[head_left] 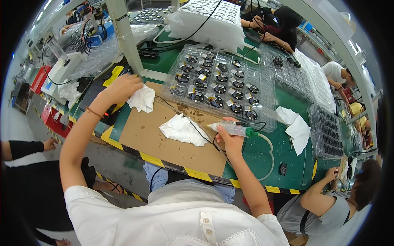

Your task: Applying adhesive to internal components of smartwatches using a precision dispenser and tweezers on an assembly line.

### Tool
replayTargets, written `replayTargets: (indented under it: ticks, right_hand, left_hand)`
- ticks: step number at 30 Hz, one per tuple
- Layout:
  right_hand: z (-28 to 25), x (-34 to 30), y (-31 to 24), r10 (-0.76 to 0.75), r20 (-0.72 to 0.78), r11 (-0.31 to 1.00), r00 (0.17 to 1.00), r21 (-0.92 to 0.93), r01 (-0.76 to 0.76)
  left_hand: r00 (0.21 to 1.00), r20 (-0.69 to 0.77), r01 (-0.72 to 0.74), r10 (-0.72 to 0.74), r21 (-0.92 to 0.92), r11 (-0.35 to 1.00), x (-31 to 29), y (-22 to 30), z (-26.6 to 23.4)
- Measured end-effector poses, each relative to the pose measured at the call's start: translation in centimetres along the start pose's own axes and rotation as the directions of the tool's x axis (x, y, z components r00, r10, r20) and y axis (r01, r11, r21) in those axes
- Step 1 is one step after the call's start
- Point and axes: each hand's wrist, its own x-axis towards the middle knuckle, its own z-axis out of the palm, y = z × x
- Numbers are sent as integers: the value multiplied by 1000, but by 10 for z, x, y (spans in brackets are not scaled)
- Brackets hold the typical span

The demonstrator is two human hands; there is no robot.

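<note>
My right hand (230,141) is wrapped round a clear dispensing syringe (233,129) with a green cap and a thin clear hose (271,151). Its yellowish tip points left, above a crumpled white tissue (183,129) on a brown cardboard sheet (164,149). At the upper left, my left hand (124,87) is raised over the table beside a second white tissue (142,99). Its fingers are blurred, so whether they hold anything is unclear. Beyond the cardboard lies a clear plastic tray (174,92) with several small round black electronic parts (220,77) in its pockets.
White tissues (296,129) and one loose black part (283,169) lie on the green table (262,160) at right. More trays (326,131) stand farther right. A metal post (126,41) rises near my left hand. Co-workers sit across and at right; another person's arm (28,149) shows at left.
</note>
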Motion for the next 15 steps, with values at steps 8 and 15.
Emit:
replayTargets:
  ticks: [8,15]
  right_hand:
    - [-4,-5,-2,33,-22,999,999,28,-32]
    - [-13,-3,9,31,-49,999,998,24,-30]
  left_hand:
    - [875,-454,-429,-170,-888,167,45,132,-174]
    - [812,-574,-582,-102,-788,-201,116,179,-203]
